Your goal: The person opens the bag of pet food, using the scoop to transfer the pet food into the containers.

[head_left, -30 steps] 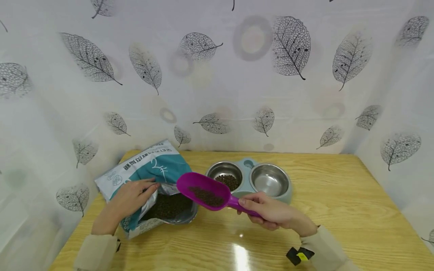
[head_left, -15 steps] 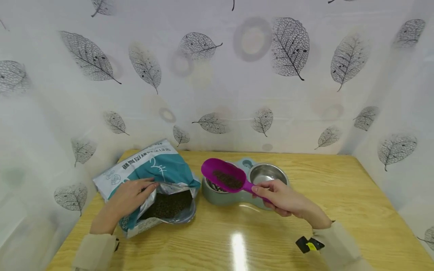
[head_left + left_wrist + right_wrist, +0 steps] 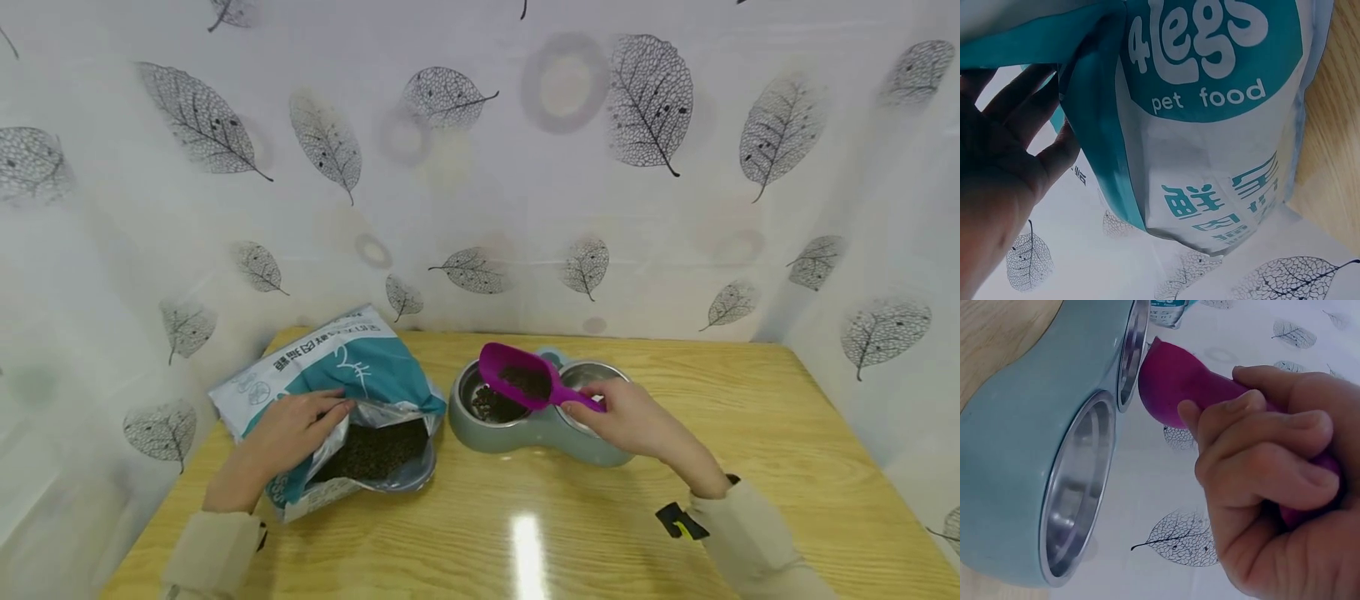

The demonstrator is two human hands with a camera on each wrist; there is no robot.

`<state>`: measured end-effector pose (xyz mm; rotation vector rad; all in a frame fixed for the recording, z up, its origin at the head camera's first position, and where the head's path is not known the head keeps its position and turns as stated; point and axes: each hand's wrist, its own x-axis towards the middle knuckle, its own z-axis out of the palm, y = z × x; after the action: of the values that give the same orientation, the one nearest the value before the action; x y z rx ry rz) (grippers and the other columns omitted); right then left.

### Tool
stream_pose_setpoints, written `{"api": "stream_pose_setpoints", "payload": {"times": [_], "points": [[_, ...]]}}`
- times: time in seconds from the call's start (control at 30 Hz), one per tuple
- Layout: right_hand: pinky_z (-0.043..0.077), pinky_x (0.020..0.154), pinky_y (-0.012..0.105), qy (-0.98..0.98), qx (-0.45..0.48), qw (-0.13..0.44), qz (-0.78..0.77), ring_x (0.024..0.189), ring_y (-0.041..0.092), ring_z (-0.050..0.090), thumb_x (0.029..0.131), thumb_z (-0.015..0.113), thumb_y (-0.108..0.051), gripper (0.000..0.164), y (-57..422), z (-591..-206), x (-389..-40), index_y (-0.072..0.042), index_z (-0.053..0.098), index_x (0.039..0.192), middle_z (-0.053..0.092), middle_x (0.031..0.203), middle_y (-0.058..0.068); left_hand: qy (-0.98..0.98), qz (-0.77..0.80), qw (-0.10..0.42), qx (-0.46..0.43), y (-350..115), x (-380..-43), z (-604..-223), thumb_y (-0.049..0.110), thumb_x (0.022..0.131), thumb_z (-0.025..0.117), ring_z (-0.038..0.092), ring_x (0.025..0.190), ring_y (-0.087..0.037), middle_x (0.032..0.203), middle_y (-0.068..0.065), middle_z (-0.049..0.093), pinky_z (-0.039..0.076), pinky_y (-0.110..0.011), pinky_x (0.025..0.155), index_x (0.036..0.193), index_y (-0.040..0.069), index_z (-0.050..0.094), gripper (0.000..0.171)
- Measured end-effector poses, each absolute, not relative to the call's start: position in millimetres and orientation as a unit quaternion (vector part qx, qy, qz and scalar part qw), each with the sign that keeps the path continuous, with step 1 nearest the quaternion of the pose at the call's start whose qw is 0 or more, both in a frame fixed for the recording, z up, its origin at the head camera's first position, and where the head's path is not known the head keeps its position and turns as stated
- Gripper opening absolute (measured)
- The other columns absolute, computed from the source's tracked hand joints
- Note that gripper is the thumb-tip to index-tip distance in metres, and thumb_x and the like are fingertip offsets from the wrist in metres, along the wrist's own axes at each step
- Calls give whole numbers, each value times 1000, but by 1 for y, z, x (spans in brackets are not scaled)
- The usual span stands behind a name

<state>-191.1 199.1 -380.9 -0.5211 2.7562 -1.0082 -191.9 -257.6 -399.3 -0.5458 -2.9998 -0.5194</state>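
My right hand (image 3: 618, 412) grips the handle of a purple scoop (image 3: 491, 365), fingers curled round it in the right wrist view. Brown kibble (image 3: 527, 382) lies in the scoop, which is over the left steel bowl (image 3: 471, 392) of a pale blue-green double feeder (image 3: 540, 437). Some kibble sits in that bowl too. At the left, my left hand (image 3: 288, 433) holds the folded upper edge of a teal and white pet food bag (image 3: 382, 362). The bag lies on its side, its mouth facing me with kibble inside. Its "4Legs" print (image 3: 1204, 37) shows in the left wrist view.
The feeder's right steel bowl (image 3: 1079, 494) shows bare metal in the right wrist view. Bag and feeder stand close together on a wooden table (image 3: 420, 550). A white curtain (image 3: 510, 192) with leaf prints hangs behind and at both sides.
My right hand has carried the scoop of kibble rightward from the bag's mouth to over the left bowl, and the scoop has tilted there. My left hand has kept its place on the bag.
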Motion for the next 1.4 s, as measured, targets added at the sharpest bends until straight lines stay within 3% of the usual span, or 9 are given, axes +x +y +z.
{"api": "stream_pose_setpoints", "payload": {"times": [0.23, 0.53, 0.83, 1.17, 1.3, 1.4], "points": [[28, 45, 19, 936, -194, 23, -291, 48, 3, 31, 99, 67, -29, 24, 189, -377, -189, -12, 66, 81, 41, 56, -9, -969, -162, 32, -185, -256, -194, -396, 34, 108, 51, 67, 117, -45, 130, -23, 69, 53, -62, 98, 129, 0, 70, 44], [30, 49, 22, 954, -202, -23, -220, 53, 5, 35, 98, 69, -28, 27, 179, -384, -181, -15, 57, 78, 41, 60, -8, -969, -161, 30, -186, -257, -193, -399, 33, 109, 50, 66, 118, -46, 131, -22, 69, 53, -62, 98, 129, 1, 70, 43], [28, 45, 22, 965, -196, -79, -152, 49, 7, 38, 96, 73, -30, 28, 173, -392, -177, -13, 56, 80, 41, 57, -7, -965, -172, 38, -193, -258, -192, -399, 31, 108, 51, 67, 117, -44, 130, -21, 70, 54, -61, 96, 126, 6, 74, 38], [34, 41, 28, 956, -223, -176, -68, 48, 12, 43, 93, 77, -31, 31, 170, -404, -177, -13, 53, 85, 46, 61, -6, -966, -170, 43, -190, -259, -191, -401, 30, 108, 51, 68, 116, -43, 129, -21, 70, 55, -60, 95, 127, 8, 74, 37], [33, 41, 26, 956, -222, -164, -96, 49, 10, 41, 96, 74, -28, 25, 170, -407, -178, -10, 56, 92, 46, 63, -6, -966, -168, 43, -189, -258, -191, -401, 30, 108, 51, 68, 116, -44, 129, -21, 71, 55, -60, 95, 127, 5, 73, 38], [34, 42, 22, 949, -218, -97, -207, 50, 5, 41, 100, 68, -23, 18, 172, -407, -178, -6, 60, 102, 51, 66, -5, -967, -169, 42, -184, -258, -191, -402, 31, 108, 51, 68, 116, -44, 129, -21, 71, 54, -60, 96, 128, 3, 72, 40]]}}
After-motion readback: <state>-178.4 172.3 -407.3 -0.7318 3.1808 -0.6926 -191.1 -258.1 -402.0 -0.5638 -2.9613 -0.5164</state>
